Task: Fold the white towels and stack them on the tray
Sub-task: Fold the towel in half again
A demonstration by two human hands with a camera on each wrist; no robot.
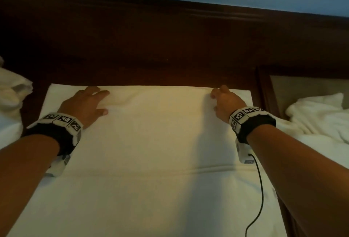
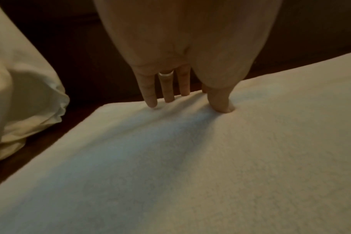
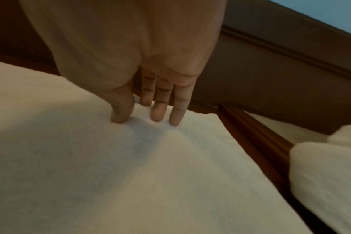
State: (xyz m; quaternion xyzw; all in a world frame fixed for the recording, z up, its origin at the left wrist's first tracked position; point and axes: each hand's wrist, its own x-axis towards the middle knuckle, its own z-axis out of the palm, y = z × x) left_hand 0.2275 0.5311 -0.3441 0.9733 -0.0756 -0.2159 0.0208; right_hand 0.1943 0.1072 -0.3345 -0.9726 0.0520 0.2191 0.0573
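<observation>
Ideally both hands, left hand [image 1: 85, 104] and right hand [image 1: 225, 100], fingers straight and pressing, sweep evenly outward along the far edge of the white towel [image 1: 151, 133] lying flat on the dark surface [image 1: 170, 57].

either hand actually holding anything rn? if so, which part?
Nothing gripped. Left hand and right hand rest fingertips on the spread towel near its far corners, fingers straight, no grip.
</observation>
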